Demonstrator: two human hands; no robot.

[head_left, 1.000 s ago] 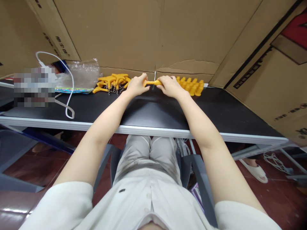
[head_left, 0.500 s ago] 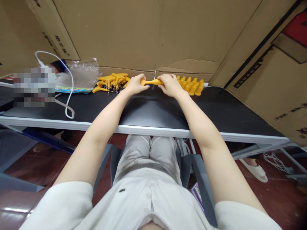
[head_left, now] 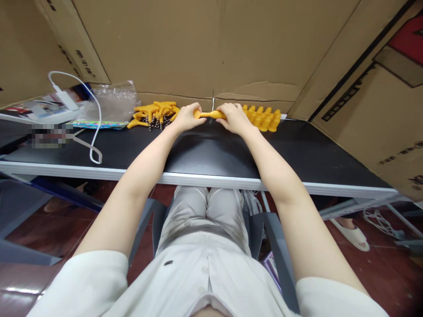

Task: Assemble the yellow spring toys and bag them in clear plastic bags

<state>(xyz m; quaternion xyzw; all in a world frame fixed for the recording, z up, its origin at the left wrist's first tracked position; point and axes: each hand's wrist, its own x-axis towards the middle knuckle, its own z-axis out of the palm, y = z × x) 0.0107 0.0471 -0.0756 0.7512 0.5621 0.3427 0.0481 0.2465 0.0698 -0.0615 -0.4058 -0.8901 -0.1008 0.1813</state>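
Note:
Over the black tabletop, both of my hands grip one yellow piece (head_left: 207,114) with a thin ribbed stem. My left hand (head_left: 189,117) pinches its rounded left end between thumb and fingers. On the other side, my right hand (head_left: 234,117) is closed around the thicker right end, and its fingers hide part of it. Left of my hands lies a pile of yellow branched pieces (head_left: 155,108) with metal springs (head_left: 155,123) under and among them. Beside my right hand, small yellow knobbed pieces (head_left: 264,118) stand upright in rows.
A cardboard wall (head_left: 198,48) rises behind the table (head_left: 211,154). To the left are a clear plastic bag (head_left: 114,101), a white cable (head_left: 99,114) with a plug, and a grey hanger-like hook (head_left: 87,143). A person's foot in a slipper (head_left: 353,235) shows below right.

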